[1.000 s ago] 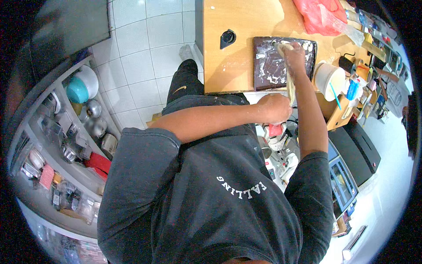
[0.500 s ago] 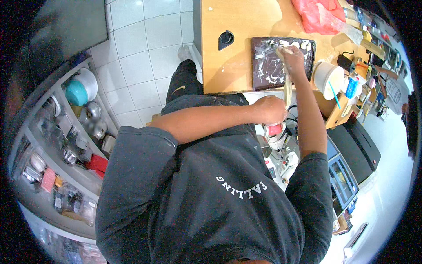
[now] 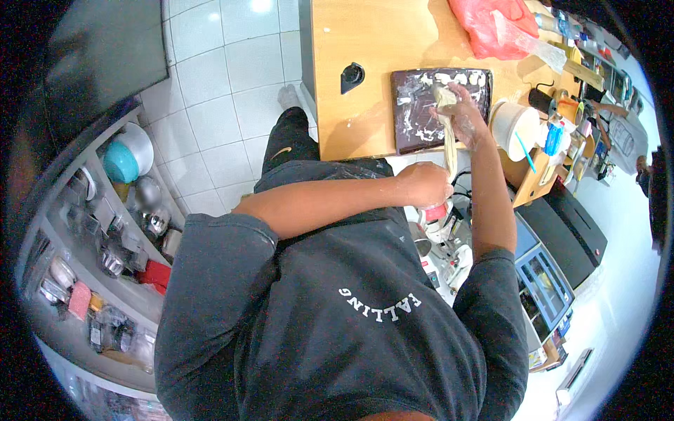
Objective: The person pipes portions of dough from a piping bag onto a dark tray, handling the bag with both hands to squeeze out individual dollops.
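My right hand [image 3: 463, 119] is over a dark square tray [image 3: 411, 126] smeared with white paste, its fingers loosely curled round a pale stretched strand of dough [image 3: 449, 147]. The strand runs down past the tray's front edge to my left hand [image 3: 425, 186], which is closed on its lower end in front of my waist. A white tub [image 3: 512, 126] with a light blue stick stands right of the tray on the wooden table [image 3: 351, 119].
A red plastic bag [image 3: 484, 24] lies behind the tray. Bottles and tools crowd the table's right side, near another person's arm [image 3: 607, 107]. A machine [image 3: 442, 249] sits below my hands. Shelves of bowls and pans [image 3: 123, 165] stand left.
The view has shifted slightly, putting table and tray lower in the picture. My right hand's fingers have loosened a little on the dough; my left hand stays closed on its end.
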The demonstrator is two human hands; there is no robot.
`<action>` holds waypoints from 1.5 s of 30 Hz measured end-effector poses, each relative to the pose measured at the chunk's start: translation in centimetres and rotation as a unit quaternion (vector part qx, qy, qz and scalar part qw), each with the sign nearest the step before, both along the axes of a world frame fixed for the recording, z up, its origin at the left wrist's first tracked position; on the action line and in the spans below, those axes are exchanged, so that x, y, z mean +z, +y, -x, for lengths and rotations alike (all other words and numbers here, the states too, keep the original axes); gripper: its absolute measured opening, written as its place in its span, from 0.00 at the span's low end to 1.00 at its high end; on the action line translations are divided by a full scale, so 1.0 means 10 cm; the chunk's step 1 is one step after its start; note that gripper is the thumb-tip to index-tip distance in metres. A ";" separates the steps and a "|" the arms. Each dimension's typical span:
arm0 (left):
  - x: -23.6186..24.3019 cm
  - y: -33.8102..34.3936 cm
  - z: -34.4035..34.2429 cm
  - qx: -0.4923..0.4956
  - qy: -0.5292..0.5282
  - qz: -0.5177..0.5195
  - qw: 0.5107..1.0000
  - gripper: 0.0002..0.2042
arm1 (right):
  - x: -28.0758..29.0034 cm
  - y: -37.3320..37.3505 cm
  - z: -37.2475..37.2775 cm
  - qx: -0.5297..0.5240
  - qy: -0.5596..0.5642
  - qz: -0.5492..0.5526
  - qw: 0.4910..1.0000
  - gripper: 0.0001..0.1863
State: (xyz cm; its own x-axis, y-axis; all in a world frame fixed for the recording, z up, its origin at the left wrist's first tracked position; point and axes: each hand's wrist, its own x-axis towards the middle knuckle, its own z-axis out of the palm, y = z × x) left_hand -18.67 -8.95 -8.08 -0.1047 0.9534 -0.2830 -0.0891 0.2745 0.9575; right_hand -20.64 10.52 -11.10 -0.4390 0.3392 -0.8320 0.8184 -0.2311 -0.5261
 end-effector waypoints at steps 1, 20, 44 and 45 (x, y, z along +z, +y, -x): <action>-0.01 0.00 -0.01 0.000 0.001 0.000 1.000 0.17 | -0.01 -0.03 0.01 -0.052 0.001 0.007 0.999 0.39; -0.01 0.06 0.06 0.079 -0.049 -0.007 0.996 0.14 | 0.08 -0.08 -0.46 -0.262 0.195 0.224 0.918 0.36; 0.30 0.19 -0.14 0.137 -0.041 0.208 0.968 0.12 | 0.25 -0.17 -0.90 -0.168 0.202 0.440 0.859 0.19; 0.39 0.21 -0.11 0.141 -0.063 0.233 0.960 0.13 | 0.31 -0.19 -0.93 -0.181 0.184 0.441 0.860 0.21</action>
